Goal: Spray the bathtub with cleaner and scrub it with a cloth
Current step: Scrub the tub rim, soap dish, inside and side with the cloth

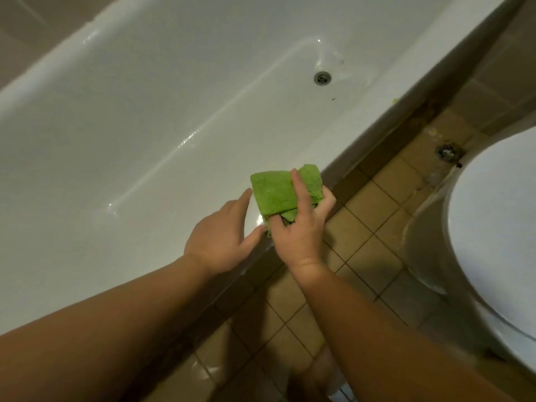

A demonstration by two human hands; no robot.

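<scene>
A white bathtub (145, 126) fills the upper left, with its metal drain (322, 78) toward the far right end. A folded green cloth (274, 191) lies over the tub's near rim. My right hand (300, 227) holds the cloth, one finger laid straight across its top and the others wrapped around its right edge. Just left of the cloth is my left hand (223, 236), fingers straight, fingertips touching the cloth's left edge and lower corner. No spray bottle is in view.
A white toilet (493, 242) stands at the right, close to the tub. Tan floor tiles (365, 227) run between tub and toilet, with a small floor drain (448, 151) farther back. Brown wall tiles (37, 27) back the tub at upper left.
</scene>
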